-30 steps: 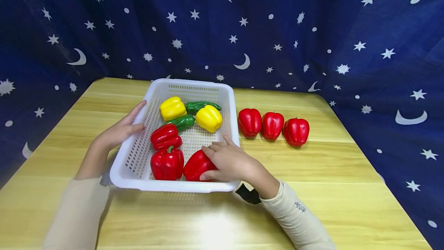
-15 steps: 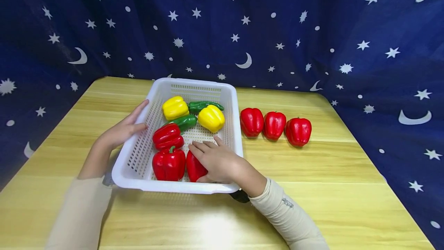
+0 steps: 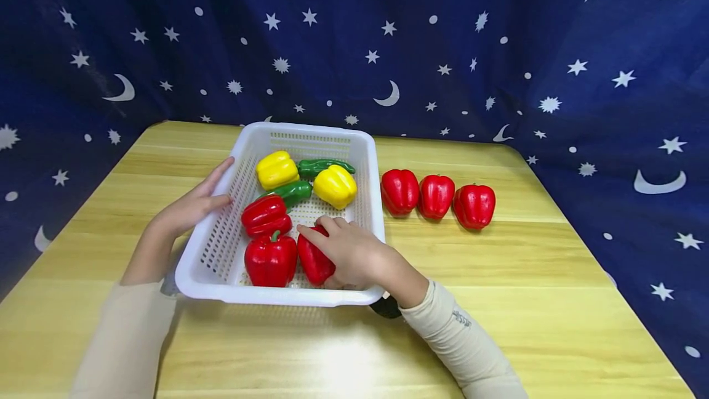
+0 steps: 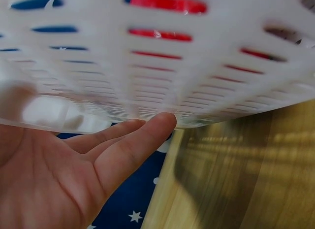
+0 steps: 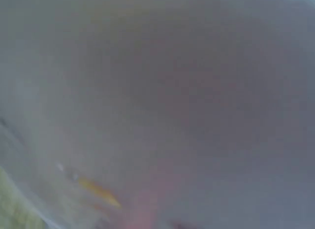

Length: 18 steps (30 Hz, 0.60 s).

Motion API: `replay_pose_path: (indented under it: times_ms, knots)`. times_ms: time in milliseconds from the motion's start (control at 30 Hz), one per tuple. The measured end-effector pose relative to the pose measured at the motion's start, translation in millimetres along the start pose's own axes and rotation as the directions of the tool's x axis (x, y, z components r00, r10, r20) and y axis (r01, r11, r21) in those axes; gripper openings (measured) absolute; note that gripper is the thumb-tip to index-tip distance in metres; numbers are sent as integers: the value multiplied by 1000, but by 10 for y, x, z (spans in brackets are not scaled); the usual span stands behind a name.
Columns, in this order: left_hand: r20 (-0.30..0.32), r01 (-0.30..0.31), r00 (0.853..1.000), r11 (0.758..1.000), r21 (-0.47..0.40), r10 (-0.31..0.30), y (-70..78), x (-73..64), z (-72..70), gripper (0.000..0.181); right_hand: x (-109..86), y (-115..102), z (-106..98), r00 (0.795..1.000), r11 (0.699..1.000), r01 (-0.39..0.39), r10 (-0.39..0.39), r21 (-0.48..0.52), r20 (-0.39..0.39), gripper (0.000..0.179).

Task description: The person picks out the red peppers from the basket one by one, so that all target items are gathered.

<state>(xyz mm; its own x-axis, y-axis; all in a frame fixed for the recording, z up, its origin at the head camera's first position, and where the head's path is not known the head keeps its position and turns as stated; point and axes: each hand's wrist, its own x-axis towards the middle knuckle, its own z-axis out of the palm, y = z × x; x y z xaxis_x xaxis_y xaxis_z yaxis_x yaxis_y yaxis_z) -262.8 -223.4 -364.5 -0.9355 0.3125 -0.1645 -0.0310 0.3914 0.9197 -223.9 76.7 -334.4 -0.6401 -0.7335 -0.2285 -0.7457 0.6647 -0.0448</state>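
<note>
A white perforated plastic basket (image 3: 277, 294) stands on the table, tilted up a little in the left wrist view. My left hand (image 3: 191, 208) holds its left rim, thumb over the edge. In the left wrist view the fingers (image 4: 138, 145) lie under the slotted wall. My right hand (image 3: 354, 254) reaches into the near right corner and grips a red bell pepper (image 3: 314, 260), fingertips over its top; the thumb is mostly hidden. Beside it sit another red bell pepper (image 3: 271, 260) with a green stem and a red one lying on its side (image 3: 266, 215). The right wrist view is blurred by the basket wall.
Farther back in the basket lie two yellow bell peppers (image 3: 277, 170) and two green peppers (image 3: 290, 193). Outside, to the right, three red bell peppers (image 3: 436, 197) stand in a row on the wooden table (image 3: 526, 300). A blue star-patterned cloth (image 3: 332, 36) hangs behind.
My right hand has shifted left and curled over the red bell pepper, which now sits more upright, close to the stemmed one. The left hand keeps its hold on the rim.
</note>
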Motion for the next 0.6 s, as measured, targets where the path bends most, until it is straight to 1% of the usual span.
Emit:
replay_pose_path:
  times_ms: [100,233,300,400,600]
  knots:
    - [2,-1,1000,1000,-8,1,-7,-14,-3,80,-47,56,-69,999,998,18,-15,68,-41,92]
    - [5,-1,1000,1000,-10,1,-11,-2,-3,79,-152,183,-172,991,983,42,-17,180,-136,91]
    - [3,-2,1000,1000,-11,2,-10,4,-6,80,-209,257,-214,981,973,58,-14,225,-196,90]
    - [1,-6,1000,1000,-16,6,-7,13,-9,80,-293,365,-270,962,962,81,-7,261,-272,90]
    - [4,-3,1000,1000,-17,3,-3,13,-8,80,-482,567,-342,927,946,110,13,304,-374,87]
